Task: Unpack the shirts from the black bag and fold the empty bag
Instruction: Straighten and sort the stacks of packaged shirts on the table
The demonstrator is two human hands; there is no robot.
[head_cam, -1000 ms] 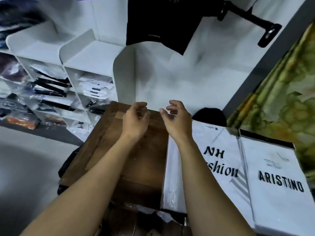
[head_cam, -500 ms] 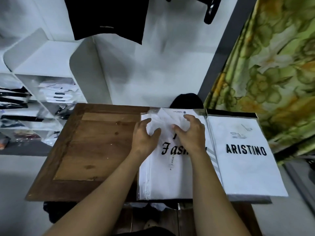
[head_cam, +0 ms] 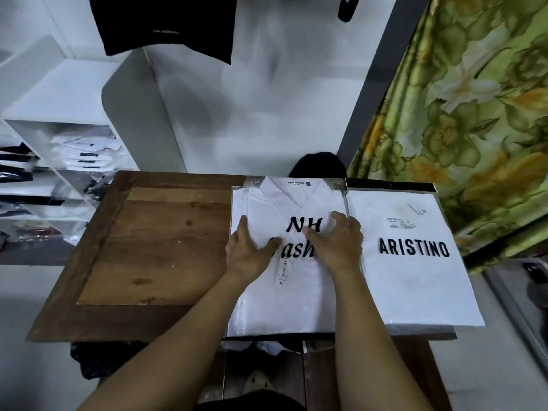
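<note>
Neither grip is clamped on anything: the left hand (head_cam: 249, 252) and the right hand (head_cam: 336, 244) lie flat with fingers spread, pressing down on the NH Fashion shirt pack (head_cam: 296, 295). The thumbs point toward each other across the printed lettering.

Half a second ago the fingers were curled at the pack's far edge, where the clear wrapper was rumpled. Now the hands sit nearer, over the letters, and that far edge lies smooth, with the white collar showing through. A second ago both hands hung in the air above the bare wood, fingers curled, holding nothing that could be made out.

The pack rests on the wooden worktop (head_cam: 148, 247), right of its middle, its right edge touching the ARISTINO shirt pack (head_cam: 415, 292) — that one has not shifted. Dark crumpled plastic (head_cam: 98, 361) shows below the worktop's near left corner — whether it is the black bag cannot be told.
</note>
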